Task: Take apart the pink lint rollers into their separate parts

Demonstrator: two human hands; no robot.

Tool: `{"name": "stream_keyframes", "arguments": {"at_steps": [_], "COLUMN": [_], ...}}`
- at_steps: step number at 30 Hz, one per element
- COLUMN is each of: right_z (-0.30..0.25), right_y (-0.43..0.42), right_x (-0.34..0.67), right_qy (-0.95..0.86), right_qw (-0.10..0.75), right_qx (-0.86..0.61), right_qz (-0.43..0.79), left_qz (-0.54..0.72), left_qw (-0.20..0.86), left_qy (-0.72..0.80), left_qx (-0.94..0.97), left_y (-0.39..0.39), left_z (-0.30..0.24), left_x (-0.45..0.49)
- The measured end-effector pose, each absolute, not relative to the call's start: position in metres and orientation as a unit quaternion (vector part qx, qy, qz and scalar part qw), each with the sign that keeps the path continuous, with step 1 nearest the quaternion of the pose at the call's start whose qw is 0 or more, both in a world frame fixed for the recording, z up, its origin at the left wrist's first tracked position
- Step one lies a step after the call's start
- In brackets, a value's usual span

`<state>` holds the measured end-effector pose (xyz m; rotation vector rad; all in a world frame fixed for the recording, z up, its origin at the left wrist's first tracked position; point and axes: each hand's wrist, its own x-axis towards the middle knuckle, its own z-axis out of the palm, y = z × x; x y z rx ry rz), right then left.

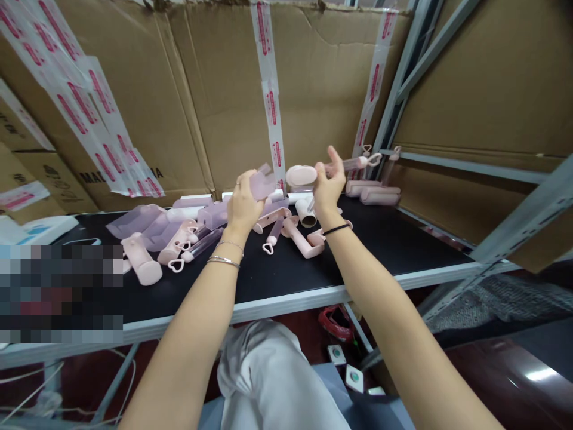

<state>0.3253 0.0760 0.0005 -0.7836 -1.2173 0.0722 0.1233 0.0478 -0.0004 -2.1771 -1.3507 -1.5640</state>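
My left hand (pixel 245 203) is closed around a translucent purple plastic cup-like piece (pixel 263 182) above the table. To its right, my right hand (pixel 330 190) holds a pale pink piece with an oval end (pixel 301 175), its index finger raised. A clear tube with a heart-shaped loop (pixel 356 164) sticks out to the right behind that hand; whether the fingers grip it I cannot tell. Beneath the hands lie a white cardboard tube (pixel 306 214), a pink L-shaped holder (pixel 304 239) and a small tube with a heart loop (pixel 272 237).
Translucent purple sleeves (pixel 136 222) and pink holders (pixel 142 263) are piled on the left of the black tabletop (pixel 268 278). Pink cylinders (pixel 379 195) lie at the back right. Large taped cardboard (pixel 224 89) stands behind, and a metal upright (pixel 519 209) rises at right.
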Motion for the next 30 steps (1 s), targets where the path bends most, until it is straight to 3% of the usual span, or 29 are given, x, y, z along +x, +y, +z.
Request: {"name": "stream_keyframes", "arguments": {"at_steps": [6,15,20,22,27,30], "right_z": [-0.005,0.003,0.002,0.001,0.002,0.005], "right_y": [0.084,0.068,0.070,0.071,0.067,0.062], "right_x": [0.338,0.315,0.314,0.313,0.307,0.304], "right_qy": [-0.533,-0.587,-0.603,-0.614,-0.658,-0.651], "right_qw": [0.755,0.730,0.720,0.712,0.676,0.678], "right_qx": [-0.378,-0.348,-0.341,-0.337,-0.323,-0.310], "right_qz": [0.048,0.025,0.039,0.041,0.080,0.142], "left_qz": [-0.509,-0.313,-0.367,-0.449,-0.534,-0.535], "left_qw": [0.049,0.035,0.010,-0.063,-0.434,-0.523], "left_qy": [-0.525,-0.571,-0.536,-0.465,-0.320,-0.276], "left_qx": [-0.681,-0.758,-0.761,-0.760,-0.651,-0.604], "left_y": [0.063,0.051,0.055,0.057,0.045,0.036], "left_z": [-0.016,-0.023,-0.018,-0.013,-0.001,0.003], "left_x": [0.113,0.122,0.125,0.130,0.152,0.158]}}
